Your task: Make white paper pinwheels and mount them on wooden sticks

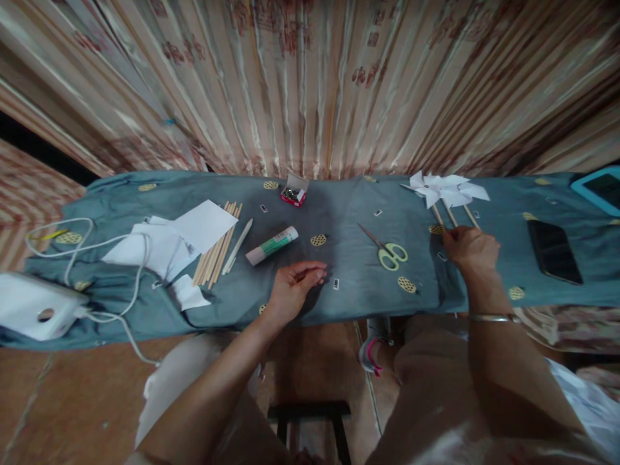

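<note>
both forearms (217, 394) reach over the cloth (349, 297), a bangle (494, 318) on the right one. the left hand (290, 290) is loosely curled, its fingers close together; i cannot tell whether the thumb meets the forefinger. the right hand (469, 248) bends its fingers down at the lower ends of the stems (451, 214) of white pinwheels (445, 190); i cannot tell whether they pinch one. right of those fingers lies a phone (555, 250). scissors (386, 248) lie between the two hands. left of the left fingers are a glue stick (272, 245), a pen (239, 245), sticks (221, 245) and paper (203, 226). the pinwheels lie just beyond the right fingers. farther past the left fingers stands an open red box (296, 197), then the curtain (320, 90).
</note>
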### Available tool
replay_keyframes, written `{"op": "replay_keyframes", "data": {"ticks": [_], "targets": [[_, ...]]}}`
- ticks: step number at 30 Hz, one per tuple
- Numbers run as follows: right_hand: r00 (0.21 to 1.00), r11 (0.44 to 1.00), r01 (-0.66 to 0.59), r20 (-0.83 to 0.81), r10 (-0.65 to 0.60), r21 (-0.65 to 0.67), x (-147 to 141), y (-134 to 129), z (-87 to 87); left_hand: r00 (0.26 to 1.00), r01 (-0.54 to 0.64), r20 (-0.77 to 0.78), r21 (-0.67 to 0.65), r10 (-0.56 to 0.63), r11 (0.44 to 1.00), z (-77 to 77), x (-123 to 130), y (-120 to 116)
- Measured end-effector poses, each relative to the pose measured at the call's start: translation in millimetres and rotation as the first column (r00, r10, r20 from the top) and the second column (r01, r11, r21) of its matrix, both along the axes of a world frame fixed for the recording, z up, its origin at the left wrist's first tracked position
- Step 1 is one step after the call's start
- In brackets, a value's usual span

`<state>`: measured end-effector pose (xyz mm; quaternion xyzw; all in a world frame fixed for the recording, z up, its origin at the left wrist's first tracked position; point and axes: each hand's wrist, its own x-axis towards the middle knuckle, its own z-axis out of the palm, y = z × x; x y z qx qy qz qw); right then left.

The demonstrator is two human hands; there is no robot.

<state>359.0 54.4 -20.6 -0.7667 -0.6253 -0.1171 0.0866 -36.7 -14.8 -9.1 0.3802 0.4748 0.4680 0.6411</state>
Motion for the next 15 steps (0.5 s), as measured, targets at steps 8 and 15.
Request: {"op": "replay_keyframes", "data": {"ticks": [8,15], "targets": [[0.999,0.997,0.046,0.009,-0.047,0.068,-50,-6,23.5,1.0,-0.004,0.018,0.002,0.004,1.0,7.0,-11,-13],[0.913,0.921,-0.38,-0.12,0.389,0.09,-151,-28,1.4,0.999,0.037,-0.02,0.059,-0.036,0.998,18.2,-21,-28]]}}
